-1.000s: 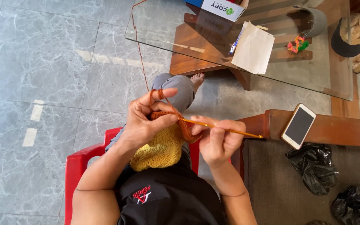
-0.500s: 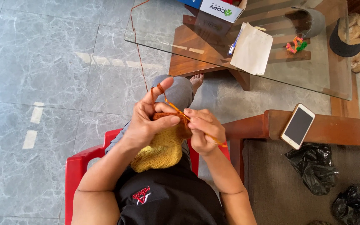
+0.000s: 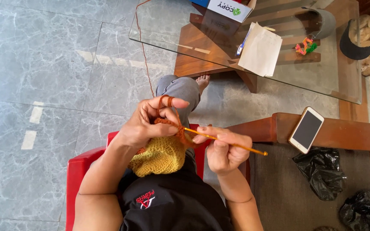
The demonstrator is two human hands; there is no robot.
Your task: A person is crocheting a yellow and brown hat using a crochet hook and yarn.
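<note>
- Crochet hook (image 3: 225, 142): thin, orange-yellow, pinched in the grip of the right hand (image 3: 225, 152); fingers closed around the middle of its shaft, thumb and forefinger on top.
- Hook tip sits at the orange stitches (image 3: 177, 130), just beside the left hand (image 3: 148, 124); the tail end sticks out past the right hand on the far side.
- Long axis of the hook: nearly level across the view, sloping slightly down from the tip at the left to the tail at the right. Tip points toward the left hand.
- Left hand: grip closed on the yellow crochet piece (image 3: 161, 156), orange yarn (image 3: 141, 42) looped over the raised forefinger; strand runs up and away across the floor.
- Both forearms bent inward over the lap, hands close together, wrists above the red chair (image 3: 79, 171).
- Crochet piece hangs below the left hand against the dark shirt.
- Around: phone (image 3: 306, 129) lying on a wooden armrest to the right; glass tabletop (image 3: 159, 25) ahead carrying a white paper bag (image 3: 260, 49); black plastic bags (image 3: 322, 169) on the floor at the right.
</note>
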